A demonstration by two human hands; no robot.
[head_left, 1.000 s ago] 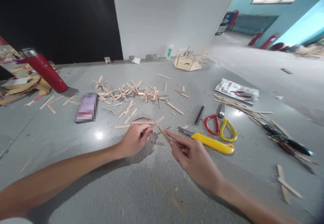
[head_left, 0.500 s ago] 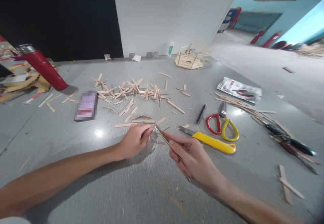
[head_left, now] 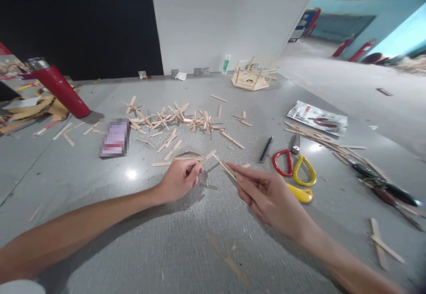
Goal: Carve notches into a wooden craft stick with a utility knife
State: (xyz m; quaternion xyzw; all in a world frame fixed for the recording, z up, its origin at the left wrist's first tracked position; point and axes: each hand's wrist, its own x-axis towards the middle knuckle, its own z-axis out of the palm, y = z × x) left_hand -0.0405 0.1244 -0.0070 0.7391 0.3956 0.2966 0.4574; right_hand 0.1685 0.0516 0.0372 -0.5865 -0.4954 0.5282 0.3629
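My left hand (head_left: 181, 178) is closed on a small wooden stick (head_left: 208, 155), whose end points up to the right. My right hand (head_left: 262, 192) pinches a slim knife (head_left: 228, 170), with its thin blade tip near the stick's end. Beyond the hands lies a scattered pile of wooden stick pieces (head_left: 176, 114). Partly behind my right hand is a yellow cutter (head_left: 301, 193). Scissors (head_left: 295, 143) with one red and one yellow handle lie beside a dark pen-like tool (head_left: 266, 149).
A red bottle (head_left: 63, 91) leans at the left near a blurred purple phone-like object (head_left: 115, 138). A wooden frame model (head_left: 251, 79) stands by the white panel. Right of the scissors are a silver packet (head_left: 317, 118), long sticks and dark-handled pliers (head_left: 386, 185).
My right hand has moved right with the knife and now covers more of the yellow cutter. The stick in my left hand shows more of its length.
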